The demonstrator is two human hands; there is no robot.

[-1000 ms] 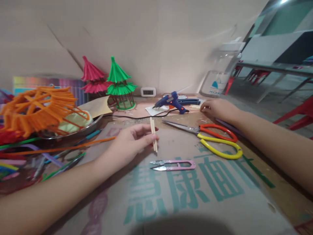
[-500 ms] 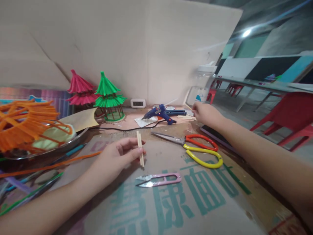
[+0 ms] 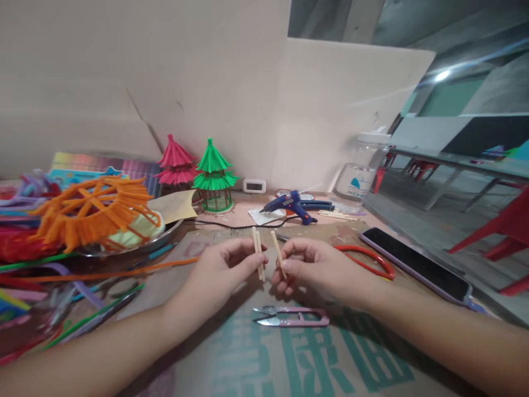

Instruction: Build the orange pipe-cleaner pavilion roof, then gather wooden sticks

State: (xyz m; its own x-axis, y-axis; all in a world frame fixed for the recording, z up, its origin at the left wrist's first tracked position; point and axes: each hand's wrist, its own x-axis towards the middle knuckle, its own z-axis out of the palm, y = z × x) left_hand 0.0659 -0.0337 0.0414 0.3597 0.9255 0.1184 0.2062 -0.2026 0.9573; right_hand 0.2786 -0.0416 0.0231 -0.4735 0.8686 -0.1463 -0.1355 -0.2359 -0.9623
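Note:
My left hand (image 3: 225, 270) pinches two short wooden sticks (image 3: 258, 251) held upright side by side. My right hand (image 3: 312, 269) pinches a single wooden stick (image 3: 278, 256) just to the right of them, a small gap between. Both hands hover over the cardboard sheet (image 3: 289, 358) with green print. Pink thread snips (image 3: 291, 317) lie right below the hands. Red and yellow scissors (image 3: 367, 256) lie partly hidden behind my right hand.
A blue glue gun (image 3: 294, 205) with black cord and more sticks (image 3: 336, 214) lie at the back. Pink (image 3: 177, 161) and green (image 3: 215, 173) paper pavilions stand by the wall. A metal tray (image 3: 136, 242) holds orange pipe-cleaner work; loose pipe cleaners left. A phone (image 3: 417, 264) lies right.
My right hand left the pile of sticks by the glue gun and came back to the middle with one stick, beside the left hand's pair. The view shifted.

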